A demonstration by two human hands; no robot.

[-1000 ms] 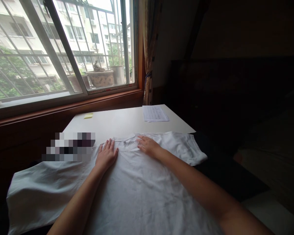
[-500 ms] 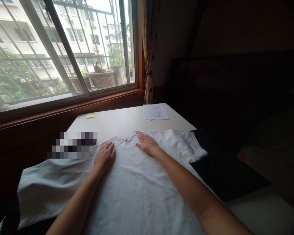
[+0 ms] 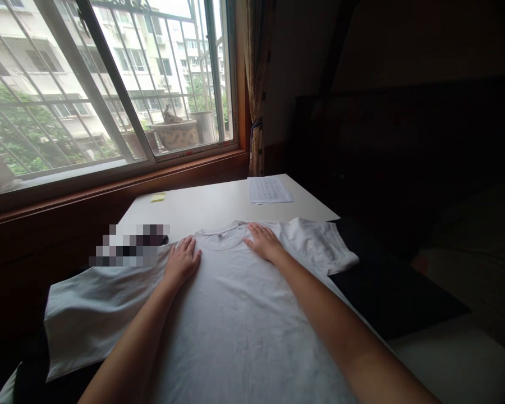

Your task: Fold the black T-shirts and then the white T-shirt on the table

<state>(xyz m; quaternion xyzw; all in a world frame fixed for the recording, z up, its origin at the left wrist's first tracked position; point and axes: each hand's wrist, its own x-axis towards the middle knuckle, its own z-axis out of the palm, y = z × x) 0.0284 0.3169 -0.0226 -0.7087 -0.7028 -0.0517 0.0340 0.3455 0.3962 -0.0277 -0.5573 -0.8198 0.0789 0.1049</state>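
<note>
A white T-shirt lies spread out with its neckline at the far end and its sleeves out to both sides. My left hand rests flat on it, left of the collar, fingers stretched out. On the other side of the collar lies my right hand, also flat with its fingers extended over the shoulder area. Light creases run across the shirt's front. The right sleeve is rumpled, while the left one reaches over the table's side. My forearms cover parts of the shirt.
Beneath the shirt is a white table with a dark cloth showing at the right. Printed papers and yellow sticky notes lie at its far end. A blurred-out item sits at the left. Beyond are a window and a tied curtain.
My right hand has slid a little to the right, away from the collar's middle. The left sleeve has shifted slightly right and up in view. My left hand stays nearly in place.
</note>
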